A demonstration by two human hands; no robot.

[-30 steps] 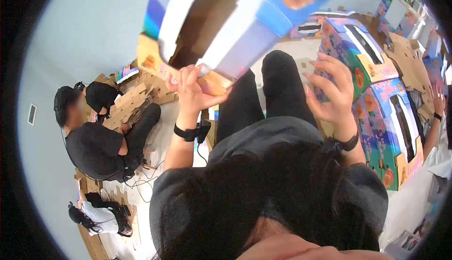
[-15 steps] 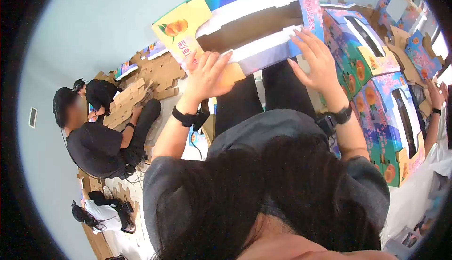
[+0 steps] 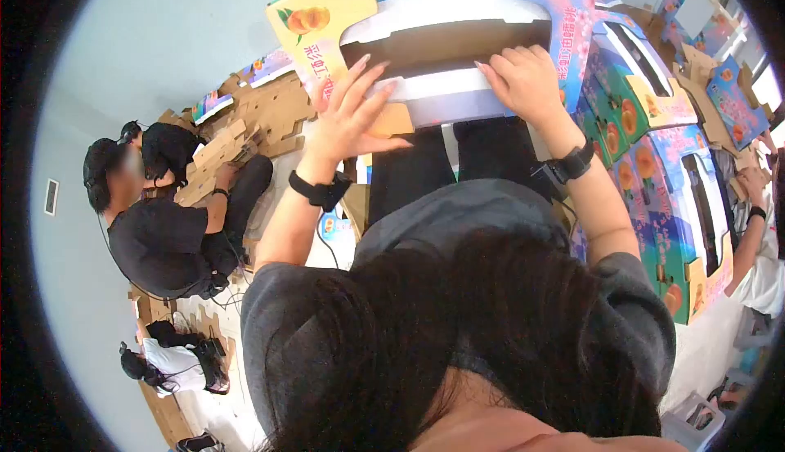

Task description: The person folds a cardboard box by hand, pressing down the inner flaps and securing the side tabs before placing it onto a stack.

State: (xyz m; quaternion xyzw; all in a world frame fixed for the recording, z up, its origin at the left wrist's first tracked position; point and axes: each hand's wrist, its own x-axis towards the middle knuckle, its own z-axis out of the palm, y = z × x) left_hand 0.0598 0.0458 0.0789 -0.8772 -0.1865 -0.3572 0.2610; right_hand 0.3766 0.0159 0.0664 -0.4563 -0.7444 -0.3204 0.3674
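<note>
In front of me is a printed cardboard carton (image 3: 323, 22) with peaches on its yellow corner and a long slot in its upper face. White flaps (image 3: 450, 84) line the slot, and brown cardboard shows inside. My left hand (image 3: 353, 116) is open with fingers spread over the carton's left yellow corner, fingertips near the slot's end. My right hand (image 3: 523, 84) is closed, its fingers curled at the near white flap on the right side of the slot; some of its fingertips are hidden. Both wrists wear black bands.
Similar printed cartons (image 3: 654, 141) are stacked at my right, where another person's arm (image 3: 748, 231) reaches in. To the left, a seated person in black (image 3: 163, 239) is beside brown cardboard sheets (image 3: 274, 129). A person in white (image 3: 176, 366) sits lower left. A grey crate (image 3: 693, 423) stands lower right.
My right hand has gone from flat and spread to curled at the slot's near flap. My left hand's fingers have spread and lifted somewhat. The carton appears slightly larger and turned more level.
</note>
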